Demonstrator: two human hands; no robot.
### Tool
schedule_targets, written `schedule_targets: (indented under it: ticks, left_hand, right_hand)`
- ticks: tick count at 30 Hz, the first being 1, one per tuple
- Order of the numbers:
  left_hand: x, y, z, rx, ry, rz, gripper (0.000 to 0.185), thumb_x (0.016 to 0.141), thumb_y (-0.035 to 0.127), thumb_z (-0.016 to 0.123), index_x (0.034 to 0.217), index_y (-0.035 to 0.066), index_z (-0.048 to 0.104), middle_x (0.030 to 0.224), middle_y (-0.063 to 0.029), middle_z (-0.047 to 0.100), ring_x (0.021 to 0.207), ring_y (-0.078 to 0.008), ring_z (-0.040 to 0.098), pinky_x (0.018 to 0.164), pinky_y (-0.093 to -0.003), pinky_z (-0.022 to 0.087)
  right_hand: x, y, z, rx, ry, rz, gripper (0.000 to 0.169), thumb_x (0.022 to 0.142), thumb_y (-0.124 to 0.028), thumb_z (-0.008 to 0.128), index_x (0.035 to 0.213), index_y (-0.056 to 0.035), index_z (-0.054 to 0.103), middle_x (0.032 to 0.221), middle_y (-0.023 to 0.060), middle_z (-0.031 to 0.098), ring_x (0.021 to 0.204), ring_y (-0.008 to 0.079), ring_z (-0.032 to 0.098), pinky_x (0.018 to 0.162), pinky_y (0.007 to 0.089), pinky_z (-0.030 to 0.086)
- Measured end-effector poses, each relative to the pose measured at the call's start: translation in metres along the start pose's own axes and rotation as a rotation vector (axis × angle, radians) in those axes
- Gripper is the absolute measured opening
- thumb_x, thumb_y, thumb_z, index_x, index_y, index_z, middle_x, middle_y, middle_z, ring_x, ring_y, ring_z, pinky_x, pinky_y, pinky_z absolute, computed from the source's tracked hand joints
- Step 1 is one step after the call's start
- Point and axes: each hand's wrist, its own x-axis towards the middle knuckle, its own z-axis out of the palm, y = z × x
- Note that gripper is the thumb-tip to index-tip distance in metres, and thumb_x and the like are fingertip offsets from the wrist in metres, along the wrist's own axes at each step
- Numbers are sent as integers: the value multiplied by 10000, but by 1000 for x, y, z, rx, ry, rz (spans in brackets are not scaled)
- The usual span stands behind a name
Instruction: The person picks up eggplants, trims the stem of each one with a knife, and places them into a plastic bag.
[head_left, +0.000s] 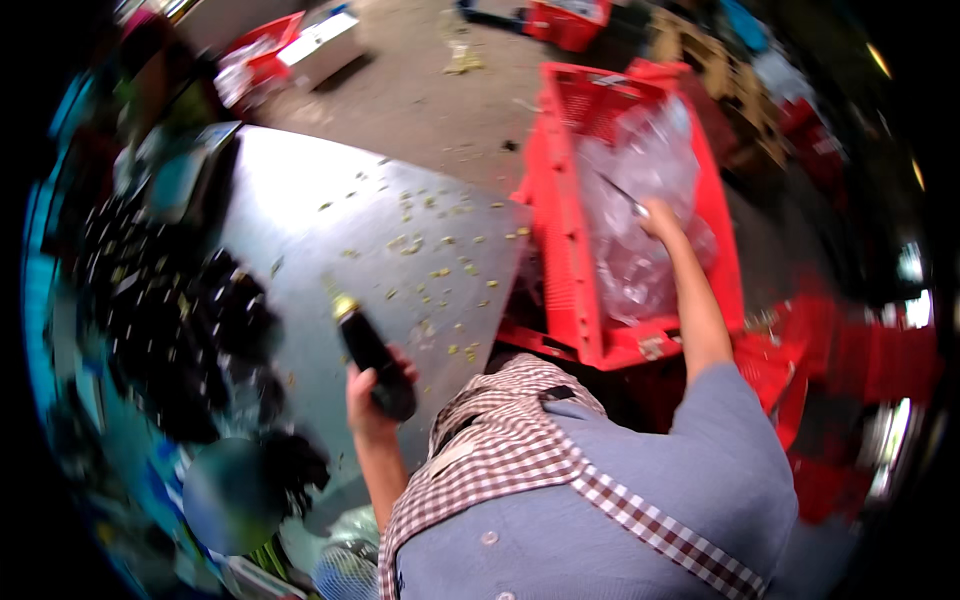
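Note:
My left hand (367, 390) grips a dark purple eggplant (367, 349) by its lower half, above the metal table (300, 202). Its pale, trimmed-looking stem end points away from me. On my other side, my right hand (660, 219) holds a small knife (621, 192), blade towards the far left. That hand is over a red plastic crate (566, 247) with clear plastic bags (637, 172) inside; whether it touches them is hard to tell. Small greenish-yellow scraps (442, 271) are scattered over the tabletop. A large heap of eggplants (165, 322) fills the table's left side, blurred.
Beyond the table, a white box (321, 49) and a red crate (281, 45) of plastic stand on the floor. Another red crate (574, 26) is farther back. A wooden pallet (720, 79) is at the upper right. A blue mesh bag (345, 574) lies near my left elbow.

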Motion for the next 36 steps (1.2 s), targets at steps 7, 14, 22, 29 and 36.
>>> schedule_targets:
  ticks: [7,14,22,29,36]
  left_hand:
    - [4,14,37,252,-118,-19,758,711,270,767,1302,78,333,1012,-168,584,867,-242,618,737,-361,522]
    - [7,-1,46,730,40,161,667,871,280,665,1383,25,322,1034,-59,559,909,-126,541,845,-297,468]
    - [2,-9,49,936,210,202,606,807,214,739,1288,13,429,1059,-103,624,961,-173,605,857,-315,483]
    - [-8,4,55,1169,367,192,571,772,243,760,1218,-1,501,1084,-183,635,994,-299,631,869,-372,485]
    - [20,9,47,1207,383,54,564,790,265,739,1220,-5,494,1027,-162,634,915,-253,631,835,-341,492]
  right_hand:
    - [-118,13,-41,-187,-120,61,281,735,-238,708,912,-27,653,893,220,661,857,399,635,746,483,494]
    - [-146,-158,-143,444,160,-251,267,780,-35,589,1045,-22,620,838,199,651,785,319,662,665,415,482]
    - [-154,-328,-52,304,51,-1040,140,740,-94,623,846,-78,533,719,72,569,672,262,638,587,375,524]
    - [-130,-348,-30,274,73,-1092,110,754,-99,602,830,-95,523,691,61,550,636,257,631,544,380,515]
    - [-76,-350,3,340,111,-1134,162,748,-76,607,895,-111,550,703,81,574,652,271,637,556,399,515]
